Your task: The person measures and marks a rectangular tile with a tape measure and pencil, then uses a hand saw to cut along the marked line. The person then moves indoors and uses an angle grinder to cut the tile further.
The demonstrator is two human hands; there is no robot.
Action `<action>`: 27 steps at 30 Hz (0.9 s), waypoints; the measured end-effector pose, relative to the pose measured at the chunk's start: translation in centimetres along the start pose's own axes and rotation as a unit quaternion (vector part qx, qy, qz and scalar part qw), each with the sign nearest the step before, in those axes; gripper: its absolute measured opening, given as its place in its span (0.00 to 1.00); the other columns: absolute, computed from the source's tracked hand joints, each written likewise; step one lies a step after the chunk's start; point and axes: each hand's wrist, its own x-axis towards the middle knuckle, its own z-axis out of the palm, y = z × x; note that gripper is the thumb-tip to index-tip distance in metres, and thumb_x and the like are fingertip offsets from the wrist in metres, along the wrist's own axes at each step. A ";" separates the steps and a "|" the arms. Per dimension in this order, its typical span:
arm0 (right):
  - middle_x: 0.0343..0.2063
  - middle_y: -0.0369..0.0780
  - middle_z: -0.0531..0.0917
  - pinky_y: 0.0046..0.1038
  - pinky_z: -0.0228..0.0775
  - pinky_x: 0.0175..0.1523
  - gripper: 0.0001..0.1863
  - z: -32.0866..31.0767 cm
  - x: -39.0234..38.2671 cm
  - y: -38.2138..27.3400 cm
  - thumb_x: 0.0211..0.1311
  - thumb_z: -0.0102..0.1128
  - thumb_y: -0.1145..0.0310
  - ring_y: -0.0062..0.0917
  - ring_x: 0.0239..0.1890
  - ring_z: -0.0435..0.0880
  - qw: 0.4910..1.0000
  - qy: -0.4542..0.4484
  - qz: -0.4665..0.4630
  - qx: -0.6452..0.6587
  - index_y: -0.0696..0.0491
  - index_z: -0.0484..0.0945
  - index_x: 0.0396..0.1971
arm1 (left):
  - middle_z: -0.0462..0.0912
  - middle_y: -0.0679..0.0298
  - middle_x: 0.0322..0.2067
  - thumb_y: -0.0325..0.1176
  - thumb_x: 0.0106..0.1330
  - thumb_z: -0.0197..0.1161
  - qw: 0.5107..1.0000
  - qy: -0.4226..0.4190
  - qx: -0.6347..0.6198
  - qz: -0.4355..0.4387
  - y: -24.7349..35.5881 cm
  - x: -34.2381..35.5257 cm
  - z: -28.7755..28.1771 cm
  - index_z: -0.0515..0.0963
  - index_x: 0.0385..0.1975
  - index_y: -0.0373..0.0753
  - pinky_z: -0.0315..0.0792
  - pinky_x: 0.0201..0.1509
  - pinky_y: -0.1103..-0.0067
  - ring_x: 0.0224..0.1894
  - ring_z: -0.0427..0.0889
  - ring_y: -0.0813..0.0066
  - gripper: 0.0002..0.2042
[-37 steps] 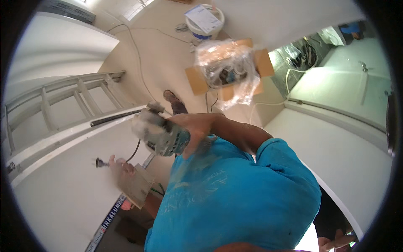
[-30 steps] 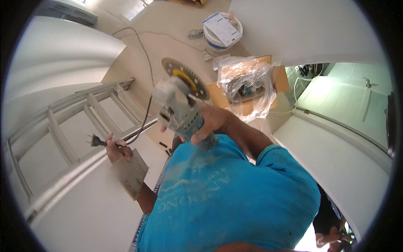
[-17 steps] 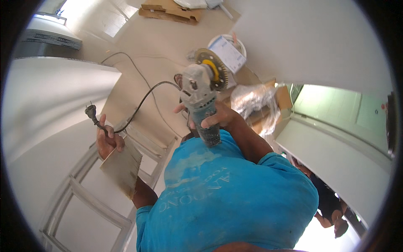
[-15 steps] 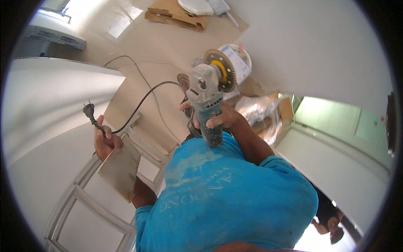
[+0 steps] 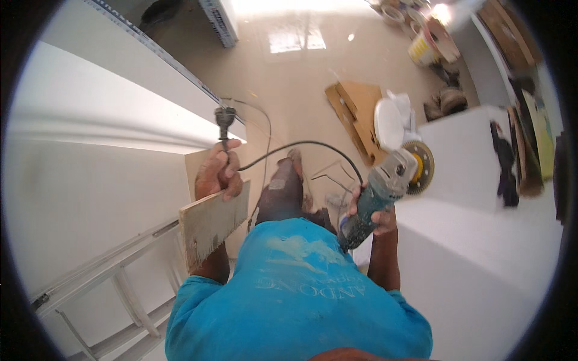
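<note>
My left hand [image 5: 215,173] is closed around the black cord just below a power plug [image 5: 224,117], whose prongs end faces away from me. The same hand grips the upper edge of a thin, rough-edged wooden board [image 5: 211,225], which hangs beside my forearm. Out to the right, my right hand [image 5: 384,221] wraps round the body of an angle grinder [image 5: 376,195]. Its toothed cutting disc [image 5: 426,167] with a yellow centre points to the far right. The grinder's black cord [image 5: 301,143] arches across from the tool to my left hand.
A white ladder [image 5: 129,295] leans at the lower left, by a white wall [image 5: 90,198]. Ahead on the floor lie flattened cardboard [image 5: 355,111] and a white oval lid [image 5: 388,123]. A bucket [image 5: 423,53] and dark shoes [image 5: 450,101] are farther right, near a white block [image 5: 463,144].
My view and body have turned, bringing the cardboard and bucket closer to the middle. The grinder has shifted from in front of my chest to the right and tilts outward. Both hands keep their holds.
</note>
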 end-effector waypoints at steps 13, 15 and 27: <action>0.50 0.50 0.75 0.41 0.82 0.44 0.44 -4.6 27.9 -11.8 0.46 0.76 0.62 0.36 0.40 0.84 0.987 0.059 0.004 -0.148 0.57 0.62 0.62 | 0.81 0.59 0.42 0.39 0.75 0.57 0.989 0.081 -0.107 0.063 5.1 34.7 -6.5 0.71 0.55 0.38 0.64 0.12 0.85 0.13 0.74 0.83 0.16; 0.50 0.50 0.75 0.41 0.81 0.45 0.43 -5.4 31.8 -13.7 0.46 0.76 0.62 0.36 0.40 0.84 0.983 0.080 0.019 -0.166 0.57 0.62 0.62 | 0.81 0.58 0.43 0.39 0.74 0.58 0.984 0.111 -0.134 0.048 5.7 38.9 -7.1 0.71 0.53 0.38 0.65 0.12 0.85 0.14 0.75 0.83 0.15; 0.52 0.55 0.77 0.39 0.81 0.45 0.40 -7.5 61.1 -18.5 0.48 0.70 0.64 0.37 0.41 0.84 0.958 0.006 0.203 -0.201 0.58 0.64 0.62 | 0.81 0.62 0.38 0.39 0.71 0.64 0.900 0.311 -0.224 0.209 10.2 53.0 -13.4 0.75 0.50 0.38 0.66 0.13 0.86 0.14 0.75 0.86 0.15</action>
